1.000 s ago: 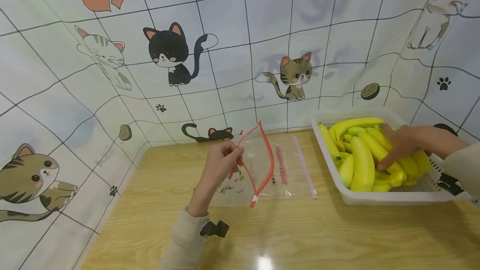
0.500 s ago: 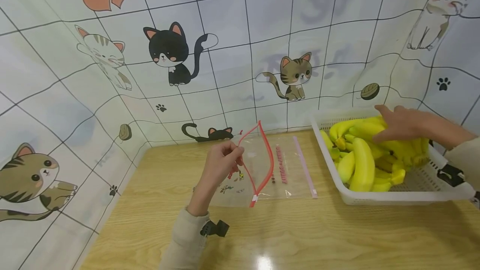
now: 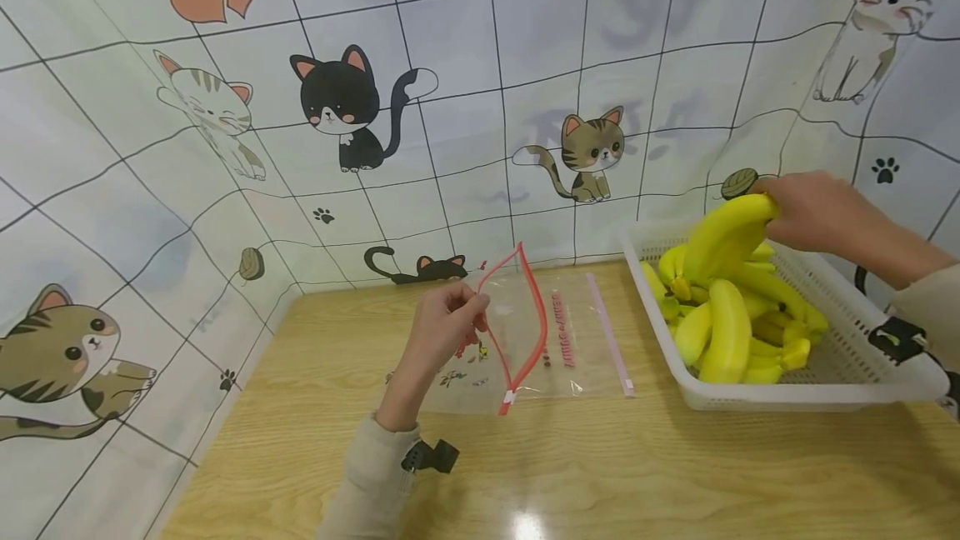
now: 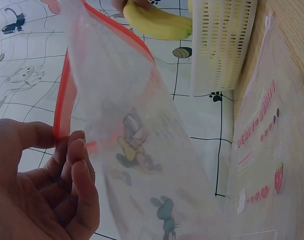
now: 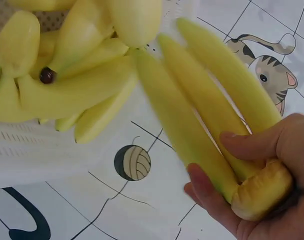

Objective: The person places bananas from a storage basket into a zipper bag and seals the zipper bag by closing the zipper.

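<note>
My left hand (image 3: 444, 319) pinches the red-edged mouth of a clear zip bag (image 4: 127, 125) printed with cartoon figures. The bag's mouth gapes toward the right in the head view. Over the basket, my right hand (image 3: 813, 211) grips a bunch of bananas (image 5: 211, 110) by its stem end. Several bananas of this bunch fan out from the fingers in the right wrist view. Below it, more bananas (image 3: 726, 332) lie heaped in a white plastic basket (image 3: 810, 394).
A second clear bag with a pink zip strip (image 3: 611, 336) lies flat on the wooden table (image 3: 315, 457), between the red-edged bag and the basket. A cat-patterned wall covering (image 3: 465, 123) stands behind the table and along both sides.
My right hand has left the bananas at the basket's right side, reached toward the back and lifted a bunch by its stem end. My left hand keeps its place on the red-edged bag.
</note>
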The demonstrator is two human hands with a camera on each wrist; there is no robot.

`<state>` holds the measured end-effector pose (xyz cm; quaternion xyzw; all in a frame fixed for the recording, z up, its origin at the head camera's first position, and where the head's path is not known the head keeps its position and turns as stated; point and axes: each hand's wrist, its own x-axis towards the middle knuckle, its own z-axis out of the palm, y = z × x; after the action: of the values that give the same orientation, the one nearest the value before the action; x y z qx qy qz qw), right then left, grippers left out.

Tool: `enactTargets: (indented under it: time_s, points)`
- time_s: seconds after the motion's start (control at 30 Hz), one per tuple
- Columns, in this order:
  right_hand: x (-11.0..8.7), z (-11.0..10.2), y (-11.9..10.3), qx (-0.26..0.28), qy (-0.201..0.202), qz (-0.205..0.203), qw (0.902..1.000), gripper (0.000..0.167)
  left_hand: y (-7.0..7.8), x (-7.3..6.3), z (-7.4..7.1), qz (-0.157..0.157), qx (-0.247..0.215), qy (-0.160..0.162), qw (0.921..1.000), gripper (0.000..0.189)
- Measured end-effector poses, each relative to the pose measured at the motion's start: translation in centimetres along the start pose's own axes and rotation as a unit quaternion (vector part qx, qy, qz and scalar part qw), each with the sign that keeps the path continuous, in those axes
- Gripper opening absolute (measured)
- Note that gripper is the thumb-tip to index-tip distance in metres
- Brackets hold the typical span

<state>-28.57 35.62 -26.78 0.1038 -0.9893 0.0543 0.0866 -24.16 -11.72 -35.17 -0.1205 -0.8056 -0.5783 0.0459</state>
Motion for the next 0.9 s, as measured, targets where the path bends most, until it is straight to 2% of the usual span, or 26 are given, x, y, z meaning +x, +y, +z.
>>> enactTargets:
  time_s: [0.07,0.17,0.37,0.77,0.9]
  points:
    - [0.1,-0.4,-0.1,-0.016,0.017,-0.008,0.9997,0.029,0.0,0.0,0.0,0.000,0.001,0.000,1.0000,0.026]
    - [0.0,-0.7,-0.6,-0.009,0.036,-0.002,0.9993,0.028,0.0,0.0,0.0,0.001,0.003,-0.002,1.0000,0.026]
    - [-0.1,-1.8,-3.1,0.005,0.068,0.004,0.9977,0.035,0.1,0.0,0.0,-0.004,0.003,-0.002,1.0000,0.026]
    - [-0.1,-2.9,-11.1,0.043,0.050,-0.072,0.9952,0.034,0.0,0.0,-0.1,-0.004,0.004,-0.001,1.0000,0.026]
    - [-0.5,-3.0,-14.0,0.068,0.038,-0.102,0.9918,0.040,0.1,-0.2,-0.1,-0.005,0.005,0.001,1.0000,0.027]
